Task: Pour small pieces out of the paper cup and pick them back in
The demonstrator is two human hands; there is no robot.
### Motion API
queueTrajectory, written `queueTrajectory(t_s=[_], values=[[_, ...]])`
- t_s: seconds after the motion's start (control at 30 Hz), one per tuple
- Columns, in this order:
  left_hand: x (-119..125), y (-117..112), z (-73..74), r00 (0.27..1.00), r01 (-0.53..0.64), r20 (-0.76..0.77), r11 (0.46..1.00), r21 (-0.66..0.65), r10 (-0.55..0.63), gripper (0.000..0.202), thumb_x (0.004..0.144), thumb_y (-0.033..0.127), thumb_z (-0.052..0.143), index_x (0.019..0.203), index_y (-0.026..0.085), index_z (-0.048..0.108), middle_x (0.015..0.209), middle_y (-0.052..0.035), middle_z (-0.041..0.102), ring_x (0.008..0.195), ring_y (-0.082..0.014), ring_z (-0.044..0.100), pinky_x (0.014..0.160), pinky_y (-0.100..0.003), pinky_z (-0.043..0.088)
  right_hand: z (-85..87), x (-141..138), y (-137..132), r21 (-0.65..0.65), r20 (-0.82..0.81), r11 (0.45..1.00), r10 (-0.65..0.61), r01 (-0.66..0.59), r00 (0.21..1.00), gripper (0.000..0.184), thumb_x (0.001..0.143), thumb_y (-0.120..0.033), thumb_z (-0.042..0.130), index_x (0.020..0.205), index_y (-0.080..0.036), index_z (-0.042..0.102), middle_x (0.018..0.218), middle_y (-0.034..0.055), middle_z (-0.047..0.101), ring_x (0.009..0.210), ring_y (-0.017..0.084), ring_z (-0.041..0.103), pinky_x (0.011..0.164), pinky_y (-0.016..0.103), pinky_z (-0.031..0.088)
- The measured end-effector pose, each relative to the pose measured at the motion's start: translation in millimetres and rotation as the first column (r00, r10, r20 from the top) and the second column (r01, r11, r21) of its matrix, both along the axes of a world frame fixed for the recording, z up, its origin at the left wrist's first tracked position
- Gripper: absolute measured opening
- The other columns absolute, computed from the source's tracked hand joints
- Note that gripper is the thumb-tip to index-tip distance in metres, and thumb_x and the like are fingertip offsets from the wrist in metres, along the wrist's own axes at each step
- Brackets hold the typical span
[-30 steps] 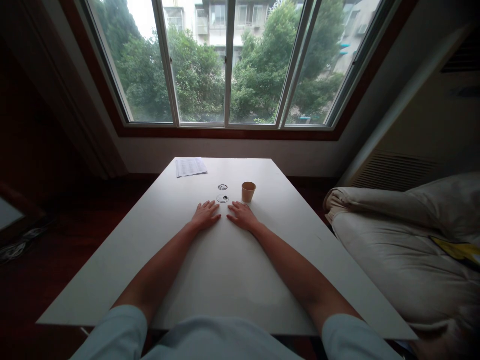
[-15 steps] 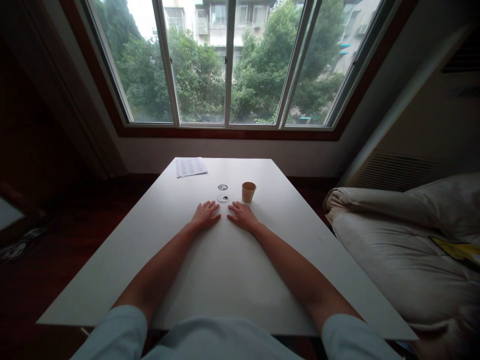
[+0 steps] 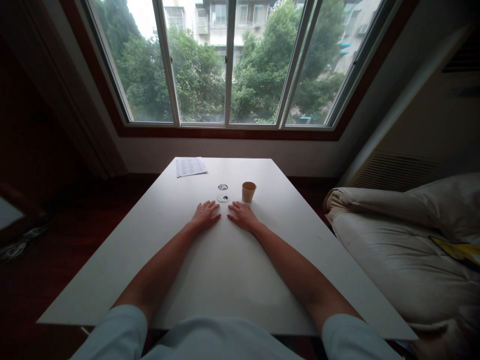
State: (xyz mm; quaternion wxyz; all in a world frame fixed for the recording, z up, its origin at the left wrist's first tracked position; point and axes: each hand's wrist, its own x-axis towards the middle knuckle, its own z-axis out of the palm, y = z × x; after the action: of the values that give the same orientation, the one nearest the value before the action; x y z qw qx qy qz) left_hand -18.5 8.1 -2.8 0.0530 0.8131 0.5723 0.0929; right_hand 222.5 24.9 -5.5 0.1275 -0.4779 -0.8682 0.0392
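My left hand (image 3: pixel 205 215) lies flat on the white table (image 3: pixel 232 280), palm down, with its fingers spread and nothing in it. Opposite it, my right hand (image 3: pixel 243 216) rests the same way, also holding nothing. Just behind my right hand stands an upright brown paper cup (image 3: pixel 248 192). Two small round flat pieces with black-and-white markings lie beyond the gap between my hands: a nearer disc (image 3: pixel 222 199) and a slightly smaller farther disc (image 3: pixel 223 187). Neither hand visibly touches the cup or the discs.
Printed paper sheets (image 3: pixel 191 167) lie at the table's far left corner. A beige cushioned sofa (image 3: pixel 397 255) stands to the right. Beyond the table is a window (image 3: pixel 228 65) with a brown frame. Cables (image 3: pixel 18 245) lie on the dark floor at left.
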Motion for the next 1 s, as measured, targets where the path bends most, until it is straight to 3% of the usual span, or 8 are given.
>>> queueTrajectory(t_s=[1.0], values=[[-2.5,1.9,-2.1,1.000,0.008,0.022,1.000,0.004,-0.008,0.059,0.094,0.059,0.039,0.147,0.033,0.041,0.161,-0.0044,0.029,0.149,-0.0289,0.022,0.120,-0.055,0.017,0.8,-0.8,-0.5,0.008,-0.001,1.000,0.002,-0.002,1.000,0.057,0.096,-0.056,0.045,0.144,-0.026,0.049,0.155,0.0090,0.039,0.144,0.029,0.032,0.118,0.046,0.026]])
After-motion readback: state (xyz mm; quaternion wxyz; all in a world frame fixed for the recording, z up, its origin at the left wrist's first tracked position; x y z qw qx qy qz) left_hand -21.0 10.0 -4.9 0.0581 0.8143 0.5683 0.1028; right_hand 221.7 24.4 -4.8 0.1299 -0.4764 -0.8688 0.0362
